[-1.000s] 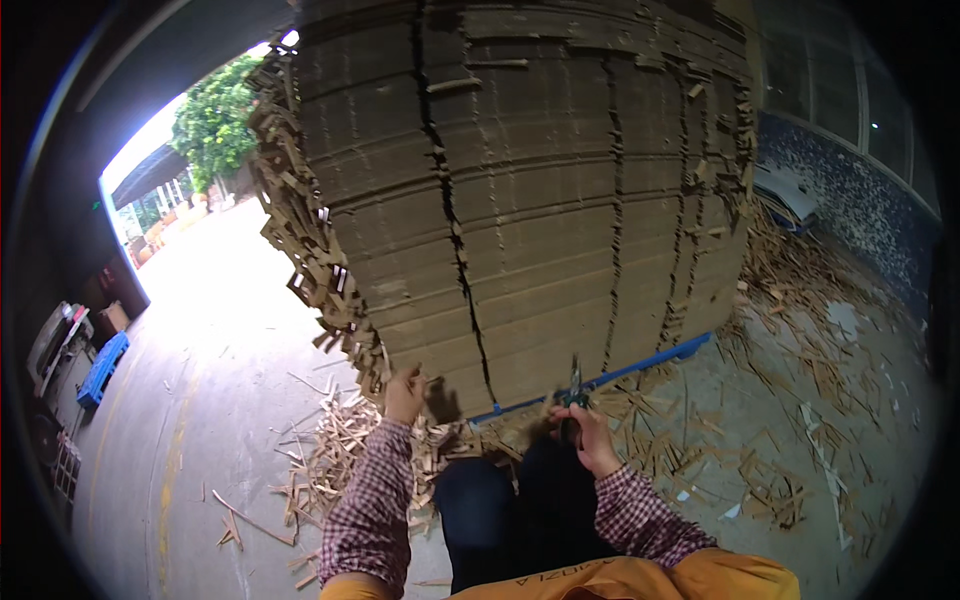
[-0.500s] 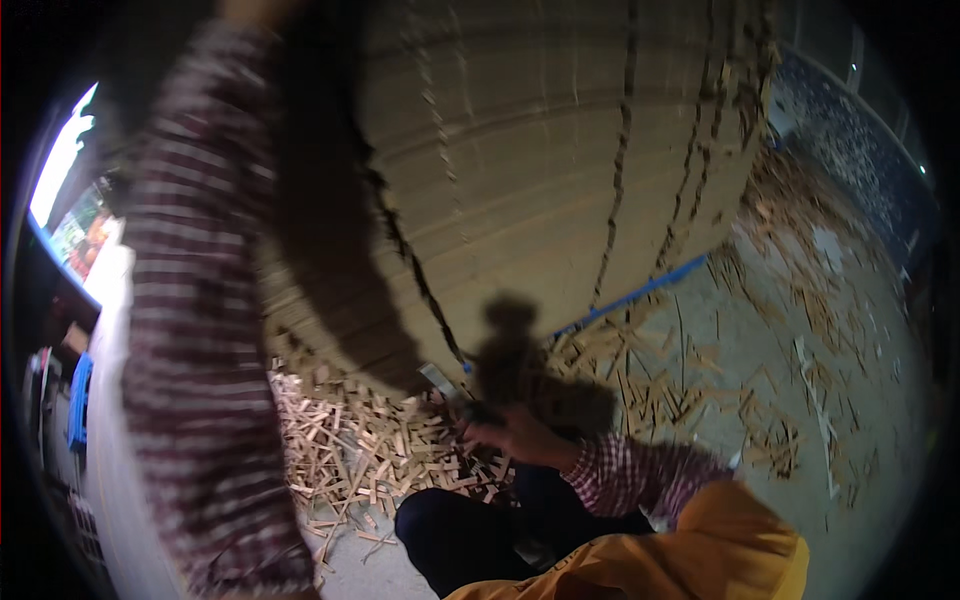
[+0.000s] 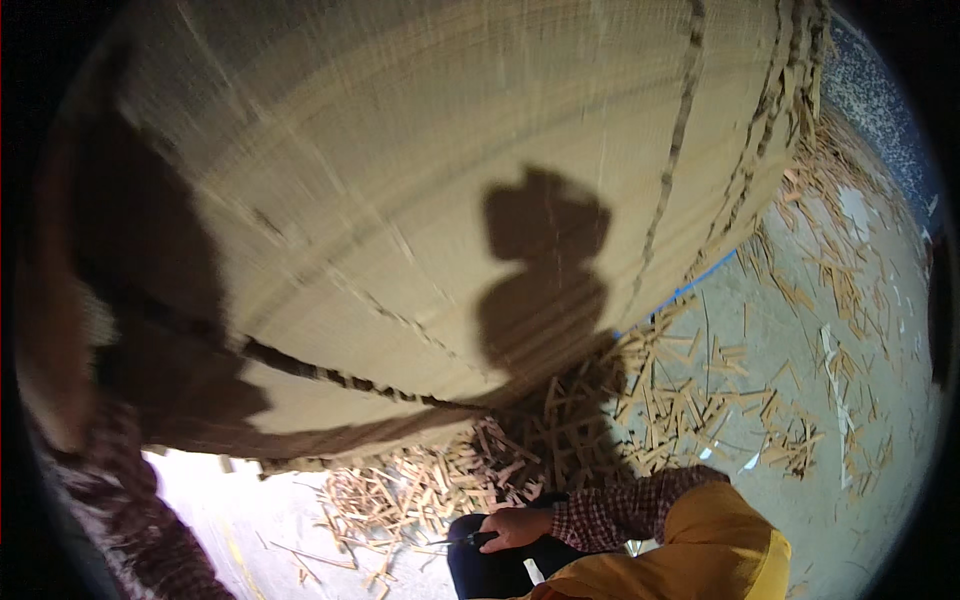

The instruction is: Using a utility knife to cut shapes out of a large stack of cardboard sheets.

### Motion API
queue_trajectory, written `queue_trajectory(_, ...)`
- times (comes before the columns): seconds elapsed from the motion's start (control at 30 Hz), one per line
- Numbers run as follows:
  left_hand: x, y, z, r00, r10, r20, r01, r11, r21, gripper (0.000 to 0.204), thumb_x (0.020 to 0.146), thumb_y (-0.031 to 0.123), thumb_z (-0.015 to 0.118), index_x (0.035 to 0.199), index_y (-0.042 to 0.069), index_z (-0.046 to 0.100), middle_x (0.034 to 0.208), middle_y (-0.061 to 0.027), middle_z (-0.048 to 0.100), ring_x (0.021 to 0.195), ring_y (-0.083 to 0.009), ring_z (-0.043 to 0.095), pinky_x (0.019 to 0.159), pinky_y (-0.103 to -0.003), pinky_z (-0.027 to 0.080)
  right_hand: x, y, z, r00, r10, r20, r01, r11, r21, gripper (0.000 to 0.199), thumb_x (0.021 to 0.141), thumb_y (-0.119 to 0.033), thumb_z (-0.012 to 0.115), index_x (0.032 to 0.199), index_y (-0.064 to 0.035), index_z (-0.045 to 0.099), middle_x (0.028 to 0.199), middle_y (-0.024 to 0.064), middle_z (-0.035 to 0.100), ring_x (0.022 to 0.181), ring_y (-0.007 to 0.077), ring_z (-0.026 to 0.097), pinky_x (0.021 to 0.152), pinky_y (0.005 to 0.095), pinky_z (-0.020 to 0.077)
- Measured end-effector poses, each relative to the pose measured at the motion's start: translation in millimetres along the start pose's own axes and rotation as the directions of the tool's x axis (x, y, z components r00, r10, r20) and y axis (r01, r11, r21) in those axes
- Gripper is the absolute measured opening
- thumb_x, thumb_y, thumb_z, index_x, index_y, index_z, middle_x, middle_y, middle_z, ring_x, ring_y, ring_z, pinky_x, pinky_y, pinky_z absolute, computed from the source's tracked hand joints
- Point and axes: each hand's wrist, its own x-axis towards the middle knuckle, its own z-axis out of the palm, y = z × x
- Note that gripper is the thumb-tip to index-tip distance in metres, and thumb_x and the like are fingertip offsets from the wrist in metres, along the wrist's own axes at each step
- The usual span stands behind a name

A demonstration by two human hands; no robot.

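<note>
Dark slim cutting tool [image 3: 462,540] – gripped in right hand [image 3: 515,527], fist closed, low by lap; long axis points left. Tall tan stack of corrugated cardboard sheets [image 3: 420,200] above. Left hand [image 3: 45,330] raised against stack, blurred – grip indiscernible.

Left hand [image 3: 60,330] — blurred, grip unclear

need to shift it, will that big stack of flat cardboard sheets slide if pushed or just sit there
The tall stack of flat brown cardboard sheets is probably heavy: many layers, packed tight. It likely resists a push. The vertical gaps suggest separate columns, so one might lean or shear apart.
</note>
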Motion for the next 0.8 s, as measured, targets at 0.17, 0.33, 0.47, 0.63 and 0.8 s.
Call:
queue_trajectory(0.17, 40, 28, -21, 0.924, 0.245, 0.292, -0.196, 0.963, -0.188, 0.024, 0.074, 0.011, 0.066, 0.095, 0.002, 0.059, 0.091, -0.01, 0.056, 0.086, -0.0246, 0.056, 0.072, -0.035, 0.043, -25, 11, 31, 0.898, 0.208, -0.387, -0.209, 0.977, 0.04, 0.043, 0.081, -0.04, 0.061, 0.092, 0.0016, 0.064, 0.081, 0.0172, 0.064, 0.081, 0.0269, 0.061, 0.074, 0.0369, 0.0451)
queue_trajectory(0.33, 112, 2, -30, 0.979, 0.19, 0.067, -0.196, 0.975, 0.101, 0.044, 0.067, 0.02, 0.072, 0.108, 0.008, 0.058, 0.105, -0.0069, 0.055, 0.094, -0.025, 0.049, 0.076, -0.037, 0.038, -64, -92, 9, 0.688, 0.395, -0.609, -0.396, 0.907, 0.141, 0.035, 0.082, -0.035, 0.063, 0.094, -0.0016, 0.063, 0.074, 0.01, 0.064, 0.069, 0.021, 0.06, 0.069, 0.0357, 0.0486)
queue_trajectory(0.47, 113, -8, -21, 0.976, 0.206, 0.074, -0.208, 0.978, 0.014, 0.036, 0.07, 0.017, 0.069, 0.103, 0.008, 0.059, 0.093, -0.0048, 0.055, 0.084, -0.0227, 0.049, 0.068, -0.033, 0.036, -127, -271, -37, 0.476, 0.264, -0.839, -0.229, 0.958, 0.172, 0.041, 0.083, -0.039, 0.062, 0.097, -0.0004, 0.062, 0.086, 0.0158, 0.066, 0.081, 0.0213, 0.063, 0.072, 0.0366, 0.0484)
queue_trajectory(0.63, 114, -10, -23, 0.974, 0.146, 0.172, -0.142, 0.989, -0.034, 0.019, 0.075, 0.008, 0.055, 0.093, 0.005, 0.058, 0.082, -0.0067, 0.051, 0.083, -0.0236, 0.048, 0.07, -0.034, 0.038, -176, -359, -103, 0.115, -0.152, -0.982, 0.041, 0.988, -0.148, 0.033, 0.082, -0.029, 0.064, 0.095, 0.0017, 0.061, 0.071, 0.0078, 0.063, 0.066, 0.0125, 0.054, 0.06, 0.0317, 0.0434)
queue_trajectory(0.8, 53, 28, -34, 0.851, 0.035, 0.524, 0.441, 0.493, -0.75, 0.013, 0.085, 0.008, 0.053, 0.091, -0.003, 0.057, 0.092, -0.0204, 0.062, 0.085, -0.0296, 0.061, 0.073, -0.039, 0.048, -231, -451, -154, 0.018, -0.042, -0.999, 0.013, 0.999, -0.042, 0.026, 0.086, -0.026, 0.062, 0.088, 0.0005, 0.065, 0.071, -0.0048, 0.054, 0.068, 0.0039, 0.046, 0.061, 0.0221, 0.0383)
